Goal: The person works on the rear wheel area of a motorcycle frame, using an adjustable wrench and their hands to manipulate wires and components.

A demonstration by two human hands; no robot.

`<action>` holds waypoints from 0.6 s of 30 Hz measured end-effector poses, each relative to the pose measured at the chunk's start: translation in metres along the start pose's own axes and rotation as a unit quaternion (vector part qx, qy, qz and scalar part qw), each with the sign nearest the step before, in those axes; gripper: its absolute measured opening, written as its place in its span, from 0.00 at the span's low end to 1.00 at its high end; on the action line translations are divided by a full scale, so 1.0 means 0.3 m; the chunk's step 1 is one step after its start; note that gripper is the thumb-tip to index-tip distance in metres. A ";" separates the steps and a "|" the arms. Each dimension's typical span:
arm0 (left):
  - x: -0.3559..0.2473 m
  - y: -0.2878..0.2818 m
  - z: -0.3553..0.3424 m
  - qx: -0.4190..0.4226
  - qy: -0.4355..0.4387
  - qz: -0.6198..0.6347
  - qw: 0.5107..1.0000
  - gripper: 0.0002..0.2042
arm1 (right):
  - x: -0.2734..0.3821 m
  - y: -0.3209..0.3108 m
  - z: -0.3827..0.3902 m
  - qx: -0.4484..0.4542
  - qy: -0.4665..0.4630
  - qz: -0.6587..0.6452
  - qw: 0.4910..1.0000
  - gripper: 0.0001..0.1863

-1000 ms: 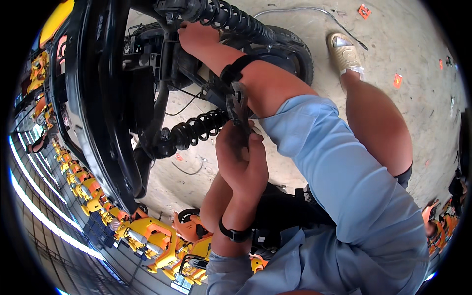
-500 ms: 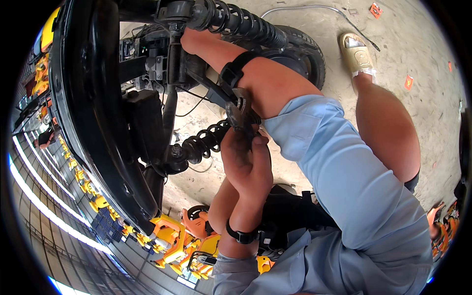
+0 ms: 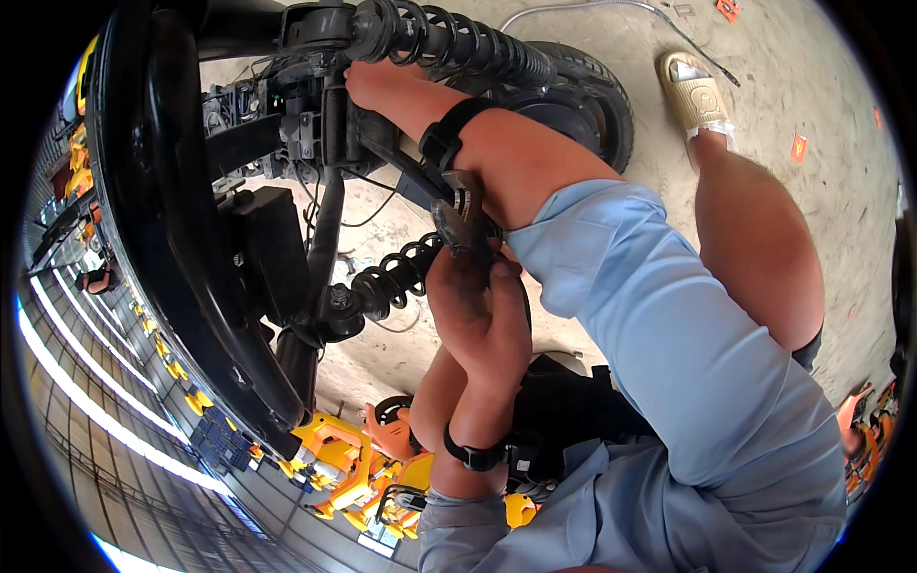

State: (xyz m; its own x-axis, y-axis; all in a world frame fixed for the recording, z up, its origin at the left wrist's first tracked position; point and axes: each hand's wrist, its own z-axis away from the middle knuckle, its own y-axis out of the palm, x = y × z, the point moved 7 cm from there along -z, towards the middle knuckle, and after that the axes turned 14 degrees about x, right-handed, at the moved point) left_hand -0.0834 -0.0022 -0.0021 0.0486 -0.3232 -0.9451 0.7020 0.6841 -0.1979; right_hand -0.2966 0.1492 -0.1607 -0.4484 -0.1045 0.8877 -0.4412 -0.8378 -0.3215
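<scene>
My left hand (image 3: 478,301) is closed around dark metal pliers (image 3: 462,212), whose curved head points up beside the end of a black bar. Just left of that hand is a black coil-spring shock absorber (image 3: 387,279). My right hand (image 3: 374,84) reaches in behind the upper shock absorber (image 3: 449,43), next to a black upright tube (image 3: 333,119) of the vehicle frame. Its fingers are hidden behind these parts. Most of the left side is taken up by a large black body frame (image 3: 177,239) of a two-wheeled vehicle.
A wheel with a black tire (image 3: 611,105) lies beyond my right forearm. On the concrete floor are a grey hose (image 3: 621,8) and an orange-red card (image 3: 799,148). My sandaled foot (image 3: 697,100) rests at right. Several yellow vehicles (image 3: 334,458) stand at the lower left.
The black frame and upper shock absorber appear slightly farther left and up. Both hands keep nearly the same positions, the left still on the pliers.
</scene>
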 end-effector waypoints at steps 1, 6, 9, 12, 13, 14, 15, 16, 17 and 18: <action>0.001 0.002 -0.002 0.002 0.000 0.003 1.000 0.21 | 0.001 -0.011 0.003 0.006 0.000 -0.012 1.000 0.17; 0.007 0.002 0.003 -0.009 -0.009 0.009 1.000 0.22 | 0.007 -0.023 0.009 -0.003 -0.035 -0.034 0.999 0.17; 0.007 -0.028 0.024 -0.039 -0.028 0.002 0.999 0.22 | 0.017 0.031 0.024 -0.045 -0.022 -0.065 0.997 0.12; 0.004 0.002 0.004 -0.011 -0.037 0.054 0.998 0.21 | -0.125 0.120 -0.111 -0.057 -0.001 -0.067 0.996 0.17; -0.001 0.006 0.003 -0.008 -0.036 0.049 0.998 0.20 | -0.157 0.164 -0.152 -0.046 0.004 -0.053 0.998 0.19; -0.001 0.003 0.005 -0.009 -0.036 0.044 0.998 0.20 | -0.175 0.218 -0.182 -0.013 0.009 -0.011 1.000 0.20; -0.003 0.002 0.005 -0.007 -0.036 0.039 0.999 0.20 | -0.192 0.255 -0.210 -0.011 0.017 0.037 0.999 0.20; 0.002 -0.002 0.006 -0.010 -0.036 0.034 0.999 0.20 | -0.214 0.303 -0.237 -0.009 0.026 0.086 0.996 0.19; 0.002 0.000 0.005 -0.009 -0.036 0.027 0.999 0.20 | -0.230 0.327 -0.263 -0.038 0.038 0.142 0.988 0.17; 0.000 0.004 0.005 -0.006 -0.035 0.021 0.999 0.20 | -0.257 0.347 -0.296 -0.065 0.041 0.186 0.980 0.15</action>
State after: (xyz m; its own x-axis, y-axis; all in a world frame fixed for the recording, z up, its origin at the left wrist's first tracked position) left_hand -0.0815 -0.0022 -0.0020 0.1273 -0.3393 -0.9320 0.6905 0.7049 -0.1622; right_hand -0.3771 0.1175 -0.2919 -0.6562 -0.3412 0.6730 -0.3282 -0.6740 -0.6618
